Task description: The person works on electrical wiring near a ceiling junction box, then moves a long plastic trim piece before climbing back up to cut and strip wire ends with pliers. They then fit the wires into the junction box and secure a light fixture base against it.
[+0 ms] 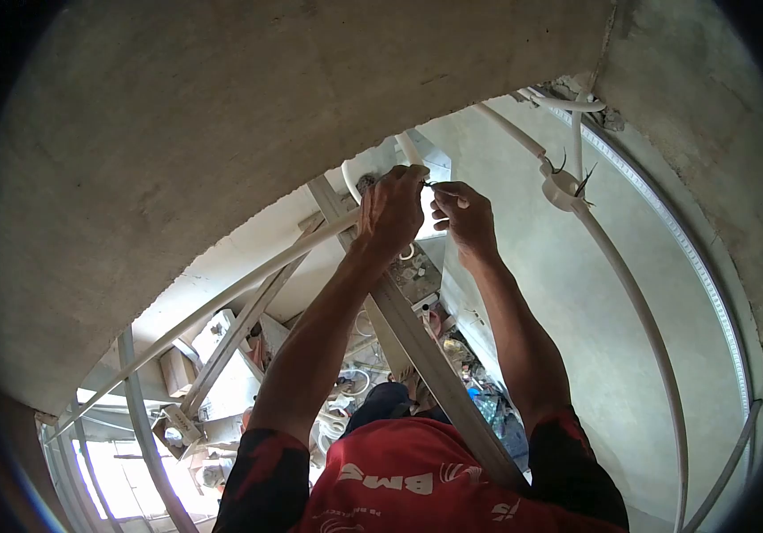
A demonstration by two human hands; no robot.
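Both of my arms reach forward close under a concrete beam [222,133]. My left hand [390,211] is closed around the end of a long white conduit [248,284] that runs off to the lower left. Its fingertips meet a thin dark wire [428,184]. My right hand [463,216] is just to the right of it and pinches the same wire between thumb and fingers. The two hands nearly touch. More white pipe [408,147] curves behind the hands and is partly hidden by them.
A grey metal rail [417,342] slants beneath my arms. On the right wall a white conduit [639,302] runs through a round junction box [564,188] with dark wire ends sticking out. Boxes, pipe coils and clutter [222,373] lie on the floor below.
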